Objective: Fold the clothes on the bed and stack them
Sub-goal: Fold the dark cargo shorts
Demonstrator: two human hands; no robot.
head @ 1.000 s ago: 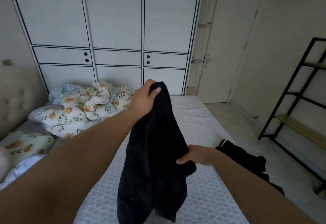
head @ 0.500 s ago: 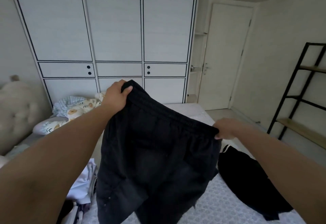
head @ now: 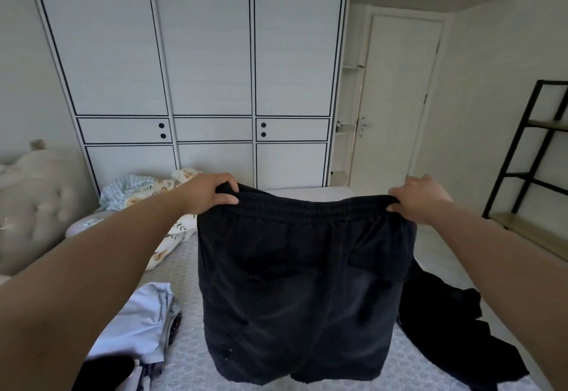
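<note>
A pair of black shorts (head: 295,283) hangs spread out in the air above the bed (head: 190,357). My left hand (head: 209,193) grips the left end of the elastic waistband. My right hand (head: 418,200) grips the right end, so the waistband is stretched level between them. A second black garment (head: 445,326) lies crumpled on the bed at the right, partly hidden behind the shorts. At the lower left lies a pile with a white garment (head: 138,326) on top and dark cloth under it.
A floral duvet and pillows (head: 144,197) are heaped at the bed's far left, by a padded headboard (head: 33,206). A white wardrobe (head: 199,83) stands behind the bed. A door (head: 396,98) and a black metal shelf (head: 534,175) are at the right.
My right hand moved up and to the right along the waistband. The bunched shorts were pulled open and now hang flat and level between both hands.
</note>
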